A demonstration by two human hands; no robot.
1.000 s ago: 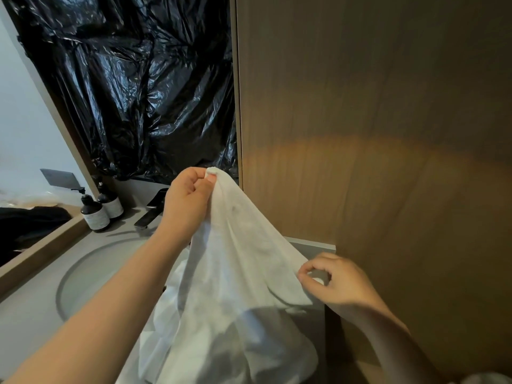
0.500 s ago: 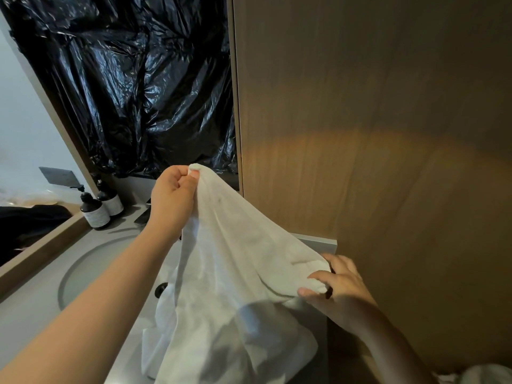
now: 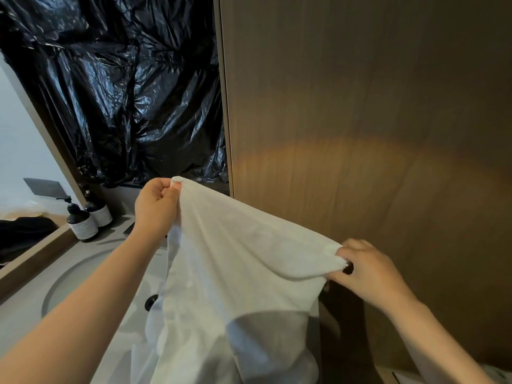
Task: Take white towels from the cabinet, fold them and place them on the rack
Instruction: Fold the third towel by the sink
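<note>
A white towel hangs spread between both hands over the washbasin. My left hand pinches one top corner, raised at centre left. My right hand pinches the other top corner, lower and to the right, close to the wooden panel. The towel's upper edge runs in a slope from left hand down to right hand, and its lower part drapes in folds out of the bottom of the view. No rack is in view.
A round sink with a dark drain lies below the towel. Two dark pump bottles stand at the counter's back left. Black plastic sheeting covers the wall behind. More white cloth shows at the bottom right corner.
My right hand has drawn its corner out to the right and slightly up, stretching the towel's top edge. My left hand has shifted a little left, still holding its corner.
</note>
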